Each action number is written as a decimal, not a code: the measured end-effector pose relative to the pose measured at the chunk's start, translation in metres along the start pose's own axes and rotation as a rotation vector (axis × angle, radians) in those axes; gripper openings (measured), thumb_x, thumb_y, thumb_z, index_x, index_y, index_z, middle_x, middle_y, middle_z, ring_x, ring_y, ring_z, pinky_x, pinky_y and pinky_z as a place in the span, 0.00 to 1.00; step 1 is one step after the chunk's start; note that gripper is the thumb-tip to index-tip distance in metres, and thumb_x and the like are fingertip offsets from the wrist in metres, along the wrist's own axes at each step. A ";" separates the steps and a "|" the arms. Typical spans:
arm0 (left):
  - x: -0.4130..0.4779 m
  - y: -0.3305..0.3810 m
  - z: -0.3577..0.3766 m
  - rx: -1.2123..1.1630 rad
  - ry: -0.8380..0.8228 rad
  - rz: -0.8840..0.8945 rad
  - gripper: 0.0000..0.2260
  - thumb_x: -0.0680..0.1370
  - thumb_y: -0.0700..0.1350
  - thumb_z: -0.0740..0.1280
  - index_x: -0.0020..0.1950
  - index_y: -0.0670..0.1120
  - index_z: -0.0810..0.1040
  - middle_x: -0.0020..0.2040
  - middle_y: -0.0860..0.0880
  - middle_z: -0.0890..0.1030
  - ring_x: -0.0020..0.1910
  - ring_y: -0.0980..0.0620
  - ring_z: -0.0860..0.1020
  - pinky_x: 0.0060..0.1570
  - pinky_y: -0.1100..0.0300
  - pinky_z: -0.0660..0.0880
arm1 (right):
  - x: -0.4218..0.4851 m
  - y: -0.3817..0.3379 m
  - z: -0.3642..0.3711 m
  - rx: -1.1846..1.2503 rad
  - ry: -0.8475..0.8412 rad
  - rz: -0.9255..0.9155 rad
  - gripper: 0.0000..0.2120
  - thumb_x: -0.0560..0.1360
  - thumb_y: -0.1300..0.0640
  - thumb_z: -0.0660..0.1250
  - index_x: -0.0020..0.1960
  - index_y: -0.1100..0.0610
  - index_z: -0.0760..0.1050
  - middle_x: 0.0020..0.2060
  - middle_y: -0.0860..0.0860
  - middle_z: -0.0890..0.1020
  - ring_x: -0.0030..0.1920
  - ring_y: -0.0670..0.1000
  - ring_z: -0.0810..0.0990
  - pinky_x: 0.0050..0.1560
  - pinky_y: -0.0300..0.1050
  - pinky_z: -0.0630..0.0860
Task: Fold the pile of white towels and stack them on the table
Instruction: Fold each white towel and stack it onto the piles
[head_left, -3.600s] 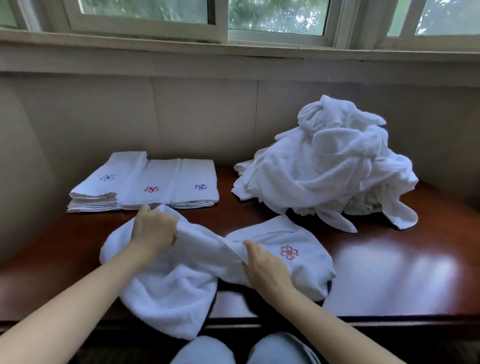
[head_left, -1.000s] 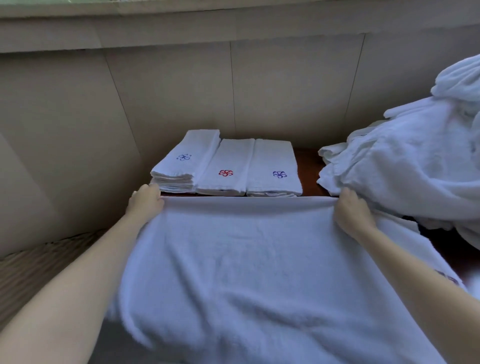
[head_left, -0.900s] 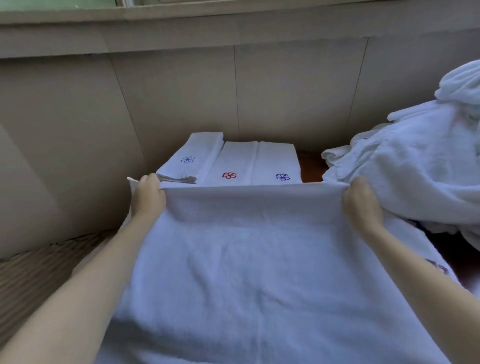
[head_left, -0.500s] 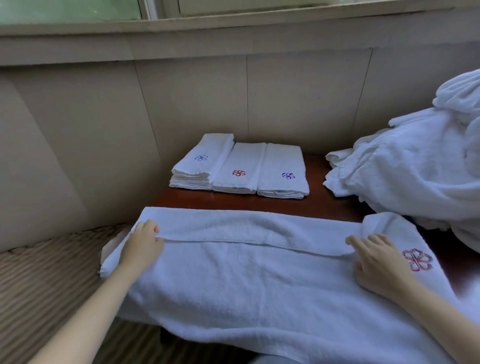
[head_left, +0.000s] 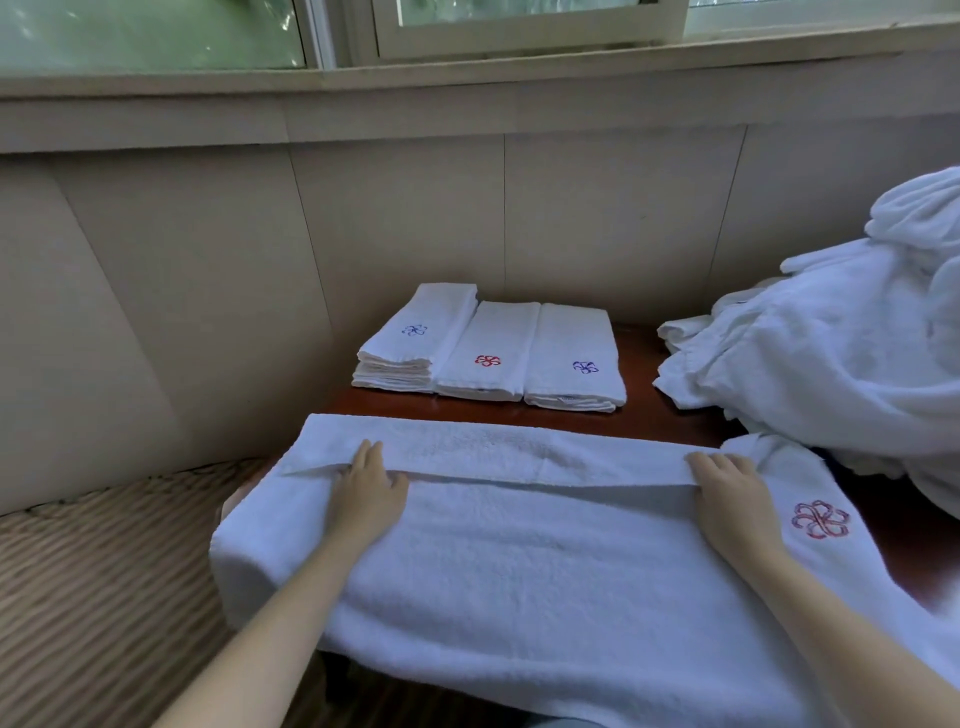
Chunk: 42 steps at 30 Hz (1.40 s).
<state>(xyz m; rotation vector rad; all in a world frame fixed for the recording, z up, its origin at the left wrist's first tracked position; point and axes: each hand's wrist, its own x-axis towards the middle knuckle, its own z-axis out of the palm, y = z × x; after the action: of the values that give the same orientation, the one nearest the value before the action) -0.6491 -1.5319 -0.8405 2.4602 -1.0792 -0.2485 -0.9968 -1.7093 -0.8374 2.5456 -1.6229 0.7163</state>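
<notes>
Left hand (head_left: 366, 491) and right hand (head_left: 727, 501) flat, fingers straight, pressing far flap of towel (head_left: 519, 566) across near table (head_left: 641, 410) edge, likely setting crease. Folded stacks (head_left: 488, 348) far; unfolded pile (head_left: 841, 358) right.

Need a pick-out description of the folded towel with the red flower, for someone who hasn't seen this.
On the dark wooden table under the window, three folded white towel stacks sit side by side near the wall. Take the middle stack. Its embroidered flower is red, while the left stack has a blue one and the right stack a purple one.
</notes>
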 end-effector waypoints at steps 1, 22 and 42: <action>0.003 0.001 -0.002 -0.078 0.032 0.002 0.26 0.81 0.47 0.57 0.78 0.44 0.54 0.79 0.48 0.52 0.76 0.45 0.56 0.69 0.51 0.61 | 0.002 -0.003 0.002 0.035 0.090 -0.047 0.14 0.63 0.78 0.64 0.46 0.69 0.79 0.40 0.64 0.81 0.47 0.67 0.76 0.46 0.59 0.74; -0.052 0.180 0.057 0.108 -0.140 0.364 0.19 0.77 0.48 0.62 0.69 0.54 0.71 0.74 0.48 0.63 0.74 0.43 0.55 0.72 0.51 0.56 | -0.041 0.079 -0.053 0.571 0.144 0.699 0.18 0.74 0.65 0.61 0.64 0.63 0.67 0.61 0.62 0.73 0.59 0.62 0.71 0.54 0.52 0.67; -0.077 0.286 0.131 -1.155 -0.423 0.283 0.07 0.77 0.45 0.69 0.42 0.45 0.74 0.39 0.47 0.76 0.39 0.52 0.73 0.37 0.64 0.71 | -0.012 0.116 -0.060 1.305 -0.345 0.979 0.14 0.74 0.68 0.64 0.31 0.59 0.70 0.21 0.50 0.65 0.18 0.45 0.61 0.18 0.35 0.58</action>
<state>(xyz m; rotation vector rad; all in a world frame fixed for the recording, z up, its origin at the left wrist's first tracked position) -0.9319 -1.6889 -0.8252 1.2325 -0.9946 -1.0003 -1.1228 -1.7352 -0.8126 2.1963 -3.4191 2.0195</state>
